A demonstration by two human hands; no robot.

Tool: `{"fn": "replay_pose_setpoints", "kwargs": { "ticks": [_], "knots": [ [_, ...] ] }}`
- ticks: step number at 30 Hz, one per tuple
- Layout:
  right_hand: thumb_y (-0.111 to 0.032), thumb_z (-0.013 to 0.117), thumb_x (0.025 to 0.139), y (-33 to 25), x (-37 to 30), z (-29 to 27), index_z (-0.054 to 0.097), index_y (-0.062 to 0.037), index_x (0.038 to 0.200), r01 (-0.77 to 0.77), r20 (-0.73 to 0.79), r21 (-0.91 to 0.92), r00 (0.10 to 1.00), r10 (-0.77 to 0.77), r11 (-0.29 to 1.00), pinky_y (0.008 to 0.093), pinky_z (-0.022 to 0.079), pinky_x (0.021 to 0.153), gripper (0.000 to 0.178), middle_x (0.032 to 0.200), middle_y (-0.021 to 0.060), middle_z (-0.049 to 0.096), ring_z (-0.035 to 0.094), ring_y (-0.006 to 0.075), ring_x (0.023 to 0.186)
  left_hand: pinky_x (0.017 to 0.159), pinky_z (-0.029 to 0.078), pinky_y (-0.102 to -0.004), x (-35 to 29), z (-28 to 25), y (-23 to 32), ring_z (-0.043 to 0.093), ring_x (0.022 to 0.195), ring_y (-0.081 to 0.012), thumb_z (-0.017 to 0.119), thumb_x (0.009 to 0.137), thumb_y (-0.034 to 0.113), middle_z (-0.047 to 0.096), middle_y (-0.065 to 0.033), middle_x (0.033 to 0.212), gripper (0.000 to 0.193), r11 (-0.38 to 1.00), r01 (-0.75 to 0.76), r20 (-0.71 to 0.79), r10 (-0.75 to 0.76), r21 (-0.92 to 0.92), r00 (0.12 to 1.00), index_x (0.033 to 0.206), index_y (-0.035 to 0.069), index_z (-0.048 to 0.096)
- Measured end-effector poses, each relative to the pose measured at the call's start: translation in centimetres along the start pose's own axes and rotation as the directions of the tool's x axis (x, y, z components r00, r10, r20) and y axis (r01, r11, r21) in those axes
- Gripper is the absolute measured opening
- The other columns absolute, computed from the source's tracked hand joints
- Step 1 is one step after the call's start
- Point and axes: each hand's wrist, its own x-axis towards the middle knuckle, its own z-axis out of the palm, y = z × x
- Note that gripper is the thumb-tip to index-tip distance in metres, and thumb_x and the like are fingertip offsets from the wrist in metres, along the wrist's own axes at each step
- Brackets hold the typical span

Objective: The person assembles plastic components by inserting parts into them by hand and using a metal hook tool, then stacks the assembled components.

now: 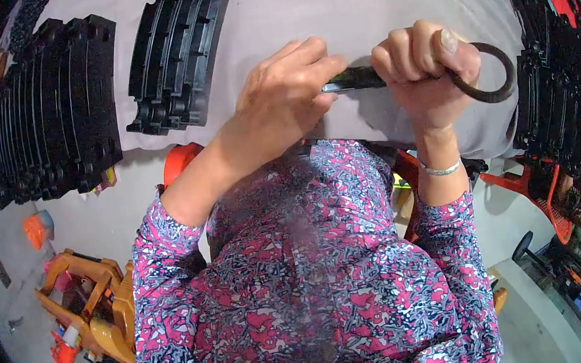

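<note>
While my right hand [427,63] grips a dark, slim tool with a round loop handle [509,75], my left hand [286,88] pinches its other end, partly hidden.

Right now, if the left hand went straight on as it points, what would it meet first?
First the dark bar the left hand seems to touch; beyond, probably the right hand, but depth is unclear.

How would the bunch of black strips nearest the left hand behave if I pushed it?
The black strips look like moulded plastic, so probably stiff and fairly light. Lying side by side on the cloth, they might slide apart. Their angular, ridged shapes make rolling unlikely.
</note>
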Motion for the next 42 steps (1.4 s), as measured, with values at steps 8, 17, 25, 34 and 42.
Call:
{"fn": "replay_pose_setpoints", "kwargs": {
  "ticks": [8, 17, 25, 34, 42],
  "knots": [
    [-0.05, 0.044, 0.098, -0.6, 0.7, -3.0, 0.035, -0.0131, 0.067, 0.045, -0.003, 0.459, 0.999, -0.049, 0.887, 0.0254, 0.019, 0.043, 0.05, 0.059, -0.005, 0.027, 0.022, 0.0074, 0.051, 0.077, 0.048, -0.0446, 0.3, 0.0, 0.7, 0.059, 0.089, -0.035, 0.074, 0.073, 0.011, 0.055, -0.0143, 0.093, 0.038, 0.994, 0.111, -0.009, -0.111, 0.001, 0.994, 0.108, 0.002, 0.062],
    [-0.034, 0.055, 0.097, -5.2, 0.9, -6.4, 0.045, -0.0121, 0.068, -0.43, -0.507, -0.59, 0.856, 0.1, 0.683, 0.0223, 0.022, 0.041, 0.037, 0.057, -0.0033, 0.039, 0.032, 0.0055, 0.047, 0.083, 0.048, -0.0421, -1.3, -1.4, 0.1, 0.06, 0.09, -0.0342, 0.072, 0.07, 0.005, 0.059, -0.014, 0.092, 0.037, 0.99, 0.088, -0.009, -0.087, 0.11, 0.996, 0.106, 0.0, 0.064],
    [-0.028, 0.061, 0.088, -3.0, 1.6, -8.0, 0.065, 0.0019, 0.081, -0.318, -0.325, -0.945, 0.939, 0.112, -0.077, 0.0407, 0.047, 0.066, 0.03, 0.075, 0.0152, 0.062, 0.061, 0.0276, 0.069, 0.077, 0.05, -0.0406, -2.4, -0.4, -0.2, 0.062, 0.085, -0.0327, 0.072, 0.069, 0.001, 0.062, -0.0145, 0.091, 0.039, 0.997, 0.068, -0.133, -0.07, -0.021, 0.989, 0.106, -0.002, 0.063],
    [-0.018, 0.068, 0.084, -3.6, 8.4, -5.1, 0.066, -0.001, 0.095, -0.061, -0.06, -0.998, 0.994, -0.091, -0.016, 0.0353, 0.049, 0.065, 0.02, 0.075, 0.0119, 0.065, 0.061, 0.0246, 0.067, 0.08, 0.051, -0.0396, -2.1, -0.1, -1.3, 0.064, 0.092, -0.0311, 0.073, 0.068, 0.0, 0.065, -0.0128, 0.097, 0.038, 0.994, 0.057, -0.11, -0.067, -0.091, 0.992, 0.106, -0.001, 0.066],
    [-0.021, 0.073, 0.081, 2.1, 15.2, -6.0, 0.068, -0.0022, 0.104, 0.094, 0.098, -0.995, 0.99, -0.1, -0.039, 0.0381, 0.051, 0.07, 0.03, 0.083, 0.0138, 0.068, 0.065, 0.0263, 0.075, 0.081, 0.05, -0.0419, -2.0, 0.3, -1.4, 0.063, 0.091, -0.032, 0.069, 0.067, 0.001, 0.063, -0.0122, 0.096, 0.039, 0.995, 0.042, -0.095, -0.051, -0.093, 0.994, 0.105, 0.002, 0.067]
  ]
}}
